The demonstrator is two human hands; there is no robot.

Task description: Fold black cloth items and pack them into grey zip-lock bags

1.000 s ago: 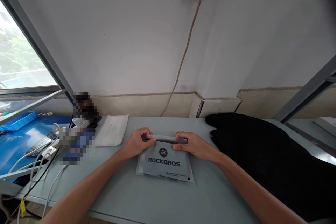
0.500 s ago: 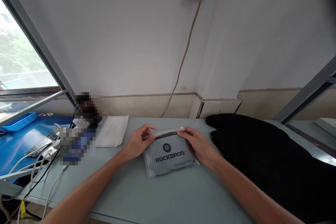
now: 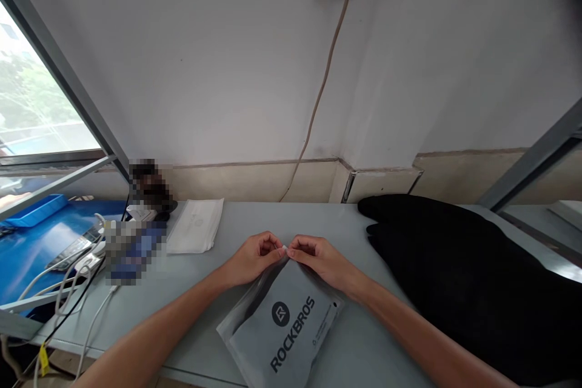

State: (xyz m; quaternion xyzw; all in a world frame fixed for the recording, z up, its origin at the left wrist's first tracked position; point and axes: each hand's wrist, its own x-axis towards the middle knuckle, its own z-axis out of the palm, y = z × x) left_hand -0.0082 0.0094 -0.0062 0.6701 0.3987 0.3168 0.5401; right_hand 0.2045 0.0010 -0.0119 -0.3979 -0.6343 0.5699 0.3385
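Observation:
A translucent bag printed ROCKBROS, with something grey inside, hangs tilted with one corner at the top, over the front part of the grey table. My left hand pinches that top corner from the left, thumb against curled fingers. Close beside it, my right hand pinches the same corner from the right. The two thumbs almost touch. The bag's lower end runs out of the bottom of the view.
White flat bags lie at the back left. Black cloth covers the right side. Cables, a blurred-out blue item and a blue tray are at the left. Metal frame posts stand on both sides.
The bag has turned from lying nearly level to a steep tilt and has come nearer. My hands have moved together from along its top edge to one corner.

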